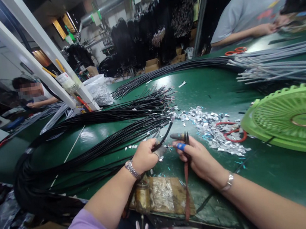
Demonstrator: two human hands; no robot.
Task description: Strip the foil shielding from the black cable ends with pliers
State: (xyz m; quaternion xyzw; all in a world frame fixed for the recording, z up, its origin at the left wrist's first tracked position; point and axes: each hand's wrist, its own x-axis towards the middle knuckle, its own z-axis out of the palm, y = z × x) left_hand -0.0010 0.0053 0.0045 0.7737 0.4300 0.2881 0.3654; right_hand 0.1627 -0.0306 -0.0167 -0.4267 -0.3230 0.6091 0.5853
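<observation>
My left hand (pixel 146 156), with a watch at the wrist and a dark covering on the thumb, is closed round the end of a black cable (pixel 167 134). Thin stripped wires (pixel 169 147) poke out of that end toward my right hand (pixel 199 157). Blue tape wraps one finger of the right hand, and a dark cover sits on another. Its fingers are closed on dark tweezers (pixel 186 138), points upward; a reddish-brown strip (pixel 187 192) hangs below. Bundles of black cables (pixel 111 140) with frayed ends lie left of and beyond my hands.
White and blue scraps (pixel 211 129) cover the green table (pixel 286 183) around red-handled scissors (pixel 236 135). A green fan (pixel 292 122) stands right. Grey cables (pixel 276 66) lie behind it. A taped cardboard piece (pixel 166 193) is in front. Two people work across the table.
</observation>
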